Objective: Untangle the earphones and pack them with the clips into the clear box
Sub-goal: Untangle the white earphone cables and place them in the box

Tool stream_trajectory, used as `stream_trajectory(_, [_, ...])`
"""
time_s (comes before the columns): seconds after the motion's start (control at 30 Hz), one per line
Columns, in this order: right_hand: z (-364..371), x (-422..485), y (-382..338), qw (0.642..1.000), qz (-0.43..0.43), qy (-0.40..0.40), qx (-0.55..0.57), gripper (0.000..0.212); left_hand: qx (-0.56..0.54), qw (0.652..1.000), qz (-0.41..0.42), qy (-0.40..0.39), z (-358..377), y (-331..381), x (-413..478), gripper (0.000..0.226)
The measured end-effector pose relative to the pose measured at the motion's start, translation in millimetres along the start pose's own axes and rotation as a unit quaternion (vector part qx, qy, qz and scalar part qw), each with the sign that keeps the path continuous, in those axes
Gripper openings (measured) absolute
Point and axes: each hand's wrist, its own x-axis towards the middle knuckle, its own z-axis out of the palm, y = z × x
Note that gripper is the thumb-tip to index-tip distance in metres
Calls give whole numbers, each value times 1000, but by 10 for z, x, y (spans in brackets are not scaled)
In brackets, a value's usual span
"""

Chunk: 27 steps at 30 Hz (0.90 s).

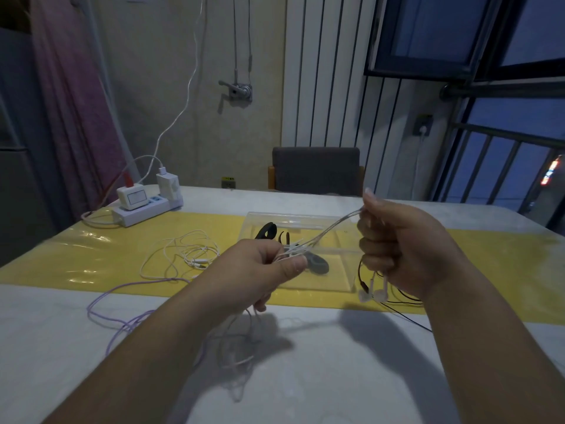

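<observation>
Drawing a thin white earphone cord (330,229) taut above the desk (61,347): left hand (260,270) fingers pinch it, right hand (400,240) fingers curl round it, two earbuds (373,293) dangling below. Best to feed slack slowly and never yank a knot. Lying loose: one purple cord (122,296), one black cord (403,301), one tangled white set (186,255). Beyond, one clear plastic box (305,217) holds about three dark clips (318,264).

clear box (293,215): we see transparent plastic, glossy, smooth.
mat (91,249): yellow w/ glossy film, wrinkled sheen.
table (305,377): white, smooth, matt-ish to us.
earphones (374,293): white plastic buds, smooth, slight gloss.
clips (266,231): black, matt.
power strip (143,211): white hard plastic, semi-gloss.
chair (316,169): grey cloth back, wood frame.
</observation>
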Motion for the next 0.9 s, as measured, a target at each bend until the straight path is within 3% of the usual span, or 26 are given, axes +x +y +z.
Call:
stream_trajectory(0.17, [-38, 58, 26, 992, -61, 98, 58, 32, -51, 998, -30, 4, -17, 55, 2, 34])
stream_trajectory(0.27, [-48, 78, 41, 981, -90, 150, 89, 29, 32, 998, -47, 9, -34, 54, -12, 31])
stream_trajectory(0.47, [-44, 120, 74, 959, -133, 232, 96, 30, 130, 989, -46, -61, -87, 24, -59, 30])
stream_trajectory(0.63, [-24, 94, 45, 918, -195, 328, 111, 35, 125, 987, -64, -75, -104, 27, -58, 22])
stream_trajectory(0.73, [-65, 88, 31, 892, -220, 381, 107, 36, 51, 995, -68, -60, -86, 36, -58, 18])
stream_trajectory(0.83, [-87, 103, 53, 911, -188, 361, 61, 33, 5, 998, -64, -25, -64, 48, -42, 13])
stream_trajectory(0.9, [-77, 117, 85, 935, -146, 324, -2, 32, 42, 998, -47, -1, -61, 43, -34, 10])
